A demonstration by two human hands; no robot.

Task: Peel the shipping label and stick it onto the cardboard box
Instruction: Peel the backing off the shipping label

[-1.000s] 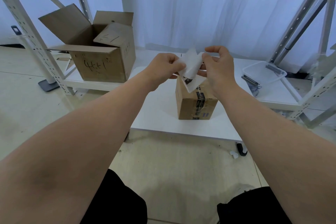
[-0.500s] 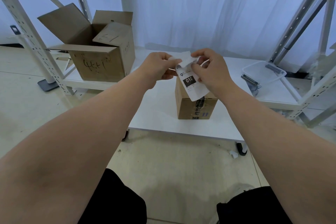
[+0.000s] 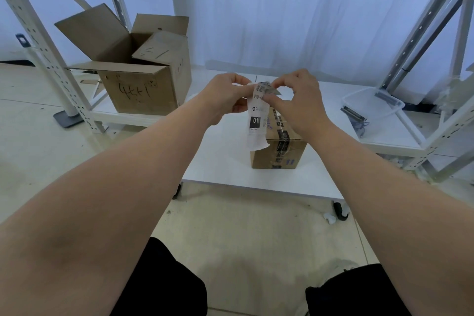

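An open carton (image 3: 143, 79) is seen at upper left. At centre, the left hand (image 3: 225, 97) is closed in a pinch on the top of a label (image 3: 257, 123), which is also pinched by the right hand (image 3: 300, 108) and is hung in front of a taped box (image 3: 282, 154) on a white table (image 3: 220, 161). A clear tray (image 3: 372, 102) is seen at right.

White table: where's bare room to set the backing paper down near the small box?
Widest bare patch: the white table left of the small taped box, out to the table's left edge. A narrower strip runs between the box and the near edge. Crowded directly over the box, where the left hand and right hand pinch the label.
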